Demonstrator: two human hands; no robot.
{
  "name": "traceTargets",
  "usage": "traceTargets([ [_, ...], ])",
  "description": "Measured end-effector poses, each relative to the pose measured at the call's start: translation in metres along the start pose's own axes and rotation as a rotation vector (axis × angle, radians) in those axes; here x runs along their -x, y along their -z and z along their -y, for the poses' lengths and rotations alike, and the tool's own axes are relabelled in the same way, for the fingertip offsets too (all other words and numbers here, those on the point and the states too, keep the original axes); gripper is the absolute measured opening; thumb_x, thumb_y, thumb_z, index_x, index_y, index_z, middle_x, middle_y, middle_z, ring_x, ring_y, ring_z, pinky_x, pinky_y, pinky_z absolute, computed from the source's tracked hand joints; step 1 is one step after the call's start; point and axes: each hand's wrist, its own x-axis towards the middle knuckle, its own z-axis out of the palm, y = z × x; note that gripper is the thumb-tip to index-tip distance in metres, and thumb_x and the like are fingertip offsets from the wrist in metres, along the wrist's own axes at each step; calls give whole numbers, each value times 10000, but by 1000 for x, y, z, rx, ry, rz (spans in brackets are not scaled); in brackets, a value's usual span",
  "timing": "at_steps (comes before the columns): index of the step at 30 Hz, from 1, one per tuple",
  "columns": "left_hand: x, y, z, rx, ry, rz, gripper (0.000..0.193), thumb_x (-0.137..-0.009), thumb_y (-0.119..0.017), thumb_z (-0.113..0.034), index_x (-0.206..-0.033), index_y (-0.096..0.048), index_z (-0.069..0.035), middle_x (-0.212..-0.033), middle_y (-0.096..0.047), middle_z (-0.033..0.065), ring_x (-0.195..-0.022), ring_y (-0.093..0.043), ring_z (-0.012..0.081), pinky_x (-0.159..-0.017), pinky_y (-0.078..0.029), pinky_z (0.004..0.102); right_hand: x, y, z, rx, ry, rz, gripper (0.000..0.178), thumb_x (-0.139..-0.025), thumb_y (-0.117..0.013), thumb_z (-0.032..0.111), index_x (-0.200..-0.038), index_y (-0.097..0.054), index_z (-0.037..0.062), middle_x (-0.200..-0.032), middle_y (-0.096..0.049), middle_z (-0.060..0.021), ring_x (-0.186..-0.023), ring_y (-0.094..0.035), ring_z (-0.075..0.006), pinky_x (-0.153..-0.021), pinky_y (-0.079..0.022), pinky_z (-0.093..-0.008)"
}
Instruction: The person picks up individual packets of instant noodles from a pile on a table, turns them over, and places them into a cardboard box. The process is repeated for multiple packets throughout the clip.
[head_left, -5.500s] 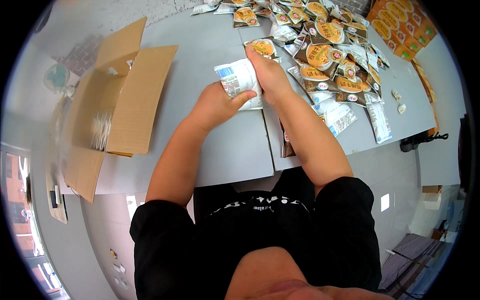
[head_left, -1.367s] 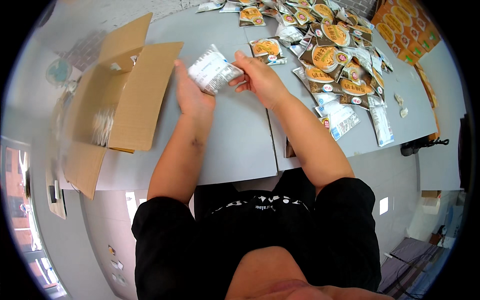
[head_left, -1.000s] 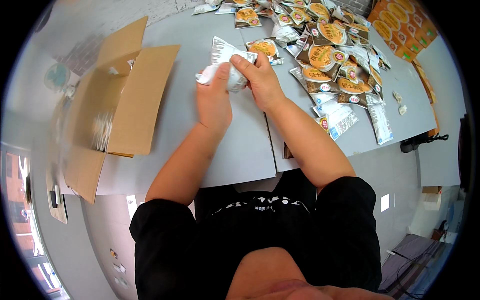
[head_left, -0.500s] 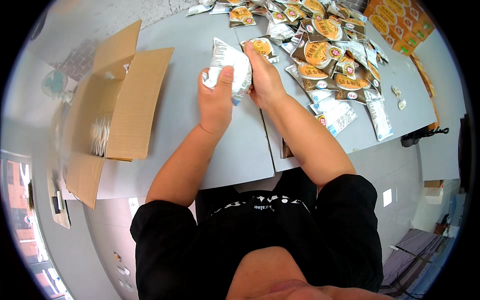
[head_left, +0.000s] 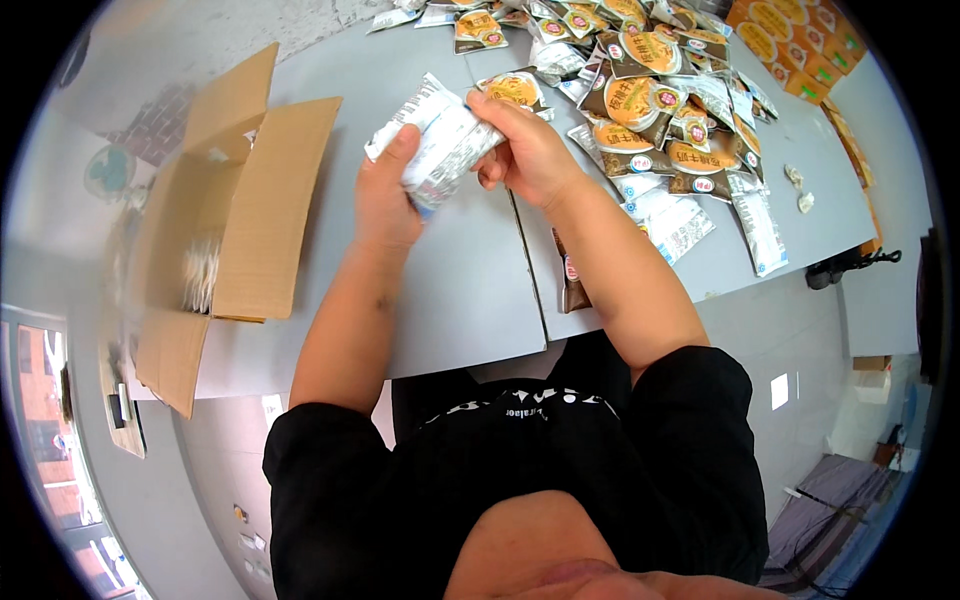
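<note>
Above the grey table, a milk pouch point(head_left: 440, 145) is held tilted, its white printed back facing up and a blue edge at the lower corner. My left hand point(head_left: 388, 195) is closed round its left side, thumb on top. My right hand point(head_left: 530, 150) grips the right end, thumb over the upper edge and fingers curled beneath. Whether a second pouch lies under it I cannot tell. Just beyond my right hand lies another pouch point(head_left: 517, 92), brown with an orange round print. One more brown pouch point(head_left: 572, 275) is partly hidden behind my right forearm.
An open cardboard box point(head_left: 262, 210) stands at the left, flaps spread, with several pouches point(head_left: 202, 272) upright inside. A heap of pouches point(head_left: 640, 105) covers the table's far right. Orange cartons point(head_left: 790, 45) stand behind it. Crumpled scraps point(head_left: 800, 190) lie near the right edge.
The held pouch has moved left and tilted further over. My left hand has shifted left with it, and my right hand has slid slightly left, its fingers now showing below the pouch's end.
</note>
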Motion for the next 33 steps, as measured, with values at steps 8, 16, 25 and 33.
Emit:
traceTargets([
  [8, -1, 20, -19, -166, 202, 145, 407, -858, -682, -234, -1138, -557, 34, -994, -660, 156, -834, -665, 212, -687, -552, 310, 4, -1, 6, 322, -156, 99, 399, -895, -624, 380, -967, -598, -11, -734, -640, -61, -544, -598, -120, -392, -445, -231],
  [16, -9, 28, -11, -275, 184, 17, 305, -855, -691, -188, -1048, -521, -23, -949, -631, 103, -796, -639, 159, -678, -540, 282, 4, -4, -7, 463, 18, -53, 305, -891, -623, 345, -965, -624, 50, -720, -612, -6, -537, -522, -74, -409, -353, -239],
  [25, -6, 27, -18, -307, 330, 13, 461, -869, -686, -302, -1190, -510, -22, -1029, -624, 92, -836, -620, 166, -665, -517, 298, 0, 0, -6, 328, 134, -184, 366, -880, -652, 331, -1069, -605, 22, -839, -646, -31, -638, -561, -73, -465, -409, -234],
  [33, -5, 26, -17, -522, 295, 124, 433, -848, -704, -272, -1162, -536, -25, -953, -635, 58, -757, -591, 107, -567, -458, 252, -2, 8, -7, 446, 50, -25, 283, -835, -702, 279, -992, -689, 44, -839, -680, -38, -707, -614, -96, -599, -481, -257],
])
